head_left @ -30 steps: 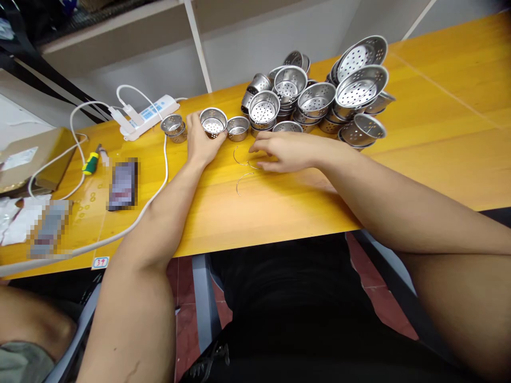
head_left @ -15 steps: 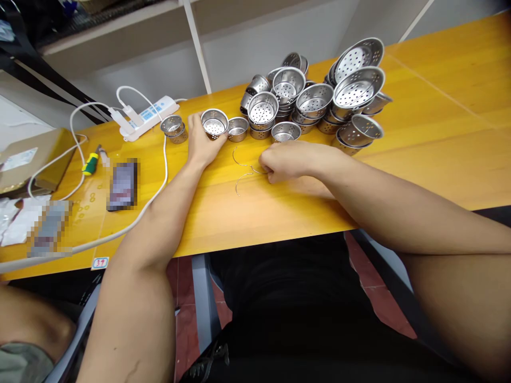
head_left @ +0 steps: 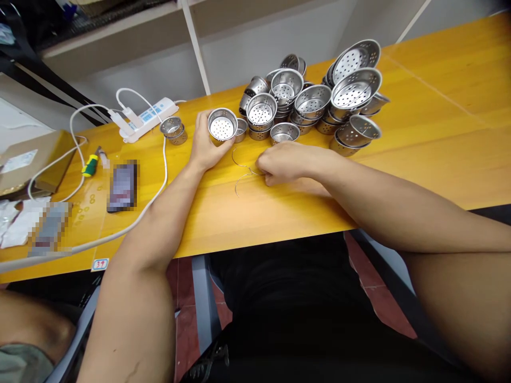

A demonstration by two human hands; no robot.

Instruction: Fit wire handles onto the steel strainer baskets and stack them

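My left hand (head_left: pixel 206 144) grips a perforated metal cup (head_left: pixel 222 127) by its side, the open top facing me. Close behind that cup stands a small metal cup (head_left: pixel 240 130), partly covered. My right hand (head_left: pixel 278 164) is closed near the table's middle, its fingertips at a thin curved wire (head_left: pixel 255 171). Two more curved wires lie left of it, an upper one (head_left: pixel 235 156) and a lower one (head_left: pixel 238 183). Just behind my right hand sits a shallow metal cup (head_left: pixel 285 133). Stacks of perforated cups (head_left: pixel 262 110) stand further back.
Larger perforated bowls (head_left: pixel 354 96) are piled at the back right. On the left are two stacked cups (head_left: pixel 174 131), a white power strip (head_left: pixel 149 119) with cables, a green-yellow screwdriver (head_left: pixel 90 165), a blurred phone (head_left: pixel 123 186) and a cardboard box (head_left: pixel 40 159). A person's leg shows at lower left.
My left hand has moved the held cup slightly right and toward me, so it now covers part of the small cup. My right hand has shifted slightly left.
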